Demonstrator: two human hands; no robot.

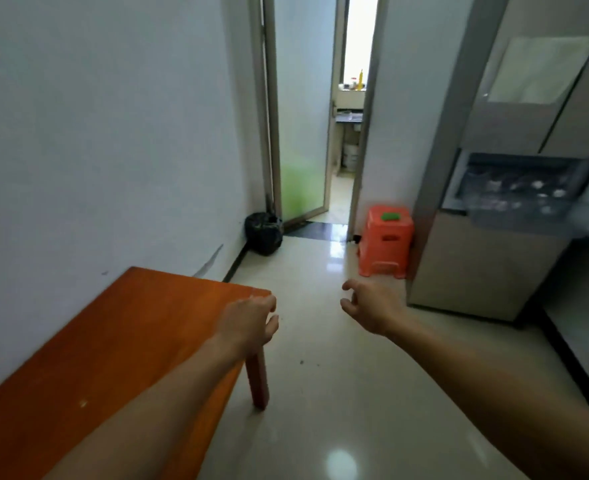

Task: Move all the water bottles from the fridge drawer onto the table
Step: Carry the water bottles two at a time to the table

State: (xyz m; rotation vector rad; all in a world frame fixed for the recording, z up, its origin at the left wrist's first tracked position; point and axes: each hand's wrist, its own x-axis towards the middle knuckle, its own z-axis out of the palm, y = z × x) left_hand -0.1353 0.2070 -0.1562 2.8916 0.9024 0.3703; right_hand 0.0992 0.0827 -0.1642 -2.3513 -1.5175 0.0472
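Observation:
The fridge [476, 271] stands at the right with its clear drawer [521, 220] pulled out. Inside the drawer lie several water bottles [514, 192], blurred, with their pale caps showing. The orange-brown wooden table [113, 341] runs along the left wall with a bare top. My left hand [251, 323] hovers over the table's far right corner, fingers loosely curled, holding nothing. My right hand [372, 306] is stretched out over the floor between table and fridge, fingers apart and empty, well short of the drawer.
An orange plastic stool [385, 247] with a green item on top stands beside the fridge's left side. A black bin [263, 232] sits in the far left corner. Beyond it an open doorway [341, 133] leads out. A glossy tiled floor [320, 393] lies between table and fridge.

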